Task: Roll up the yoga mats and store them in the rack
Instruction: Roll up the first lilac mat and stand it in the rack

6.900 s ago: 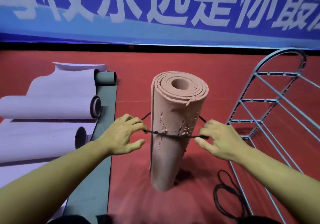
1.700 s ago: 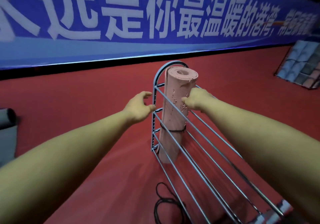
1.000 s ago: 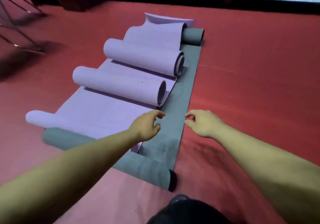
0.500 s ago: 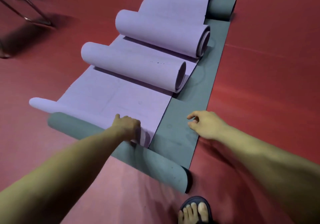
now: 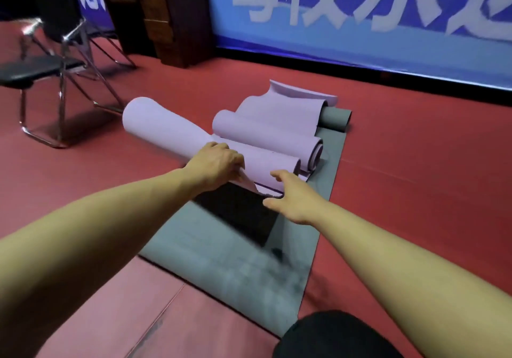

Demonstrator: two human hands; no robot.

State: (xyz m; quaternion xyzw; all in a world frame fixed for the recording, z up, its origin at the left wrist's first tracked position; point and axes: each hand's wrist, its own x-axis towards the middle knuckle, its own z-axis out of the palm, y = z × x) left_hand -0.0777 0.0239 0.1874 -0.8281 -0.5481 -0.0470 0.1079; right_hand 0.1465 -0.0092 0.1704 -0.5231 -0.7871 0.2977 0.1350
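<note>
The left hand (image 5: 219,163) lies on top of the nearest purple roll (image 5: 177,133), knuckles up and fingers curled down over its near side, gripping the lifted edge of the purple mat there. The right hand (image 5: 288,197) is just beside it, on the near right end of that same roll, thumb spread below and fingers reaching forward against the mat's end; whether it actually grasps the edge or only touches it cannot be told. Both hands sit over the grey mat (image 5: 232,260), which lies flat on the red floor (image 5: 415,191) and serves as the base for everything: the purple roll rests across its middle, sticking out past its left edge, with a dark shadow on the grey mat directly under the raised purple edge. Farther along the grey mat, touching the first roll, is a second purple roll (image 5: 266,136), and behind that a loose purple curl (image 5: 293,100) rises at the far end. The grey mat's own far end is curled into a small grey roll (image 5: 335,118). Left of the grey mat, well apart, stands a folding chair (image 5: 47,72) with a black seat, and beyond it a dark wooden cabinet (image 5: 166,22). Beyond the grey mat's far end, a blue banner (image 5: 360,33) with white characters runs along the wall. At the near right corner of the grey mat is a dark rounded shape (image 5: 332,335), likely the person's knee.
</note>
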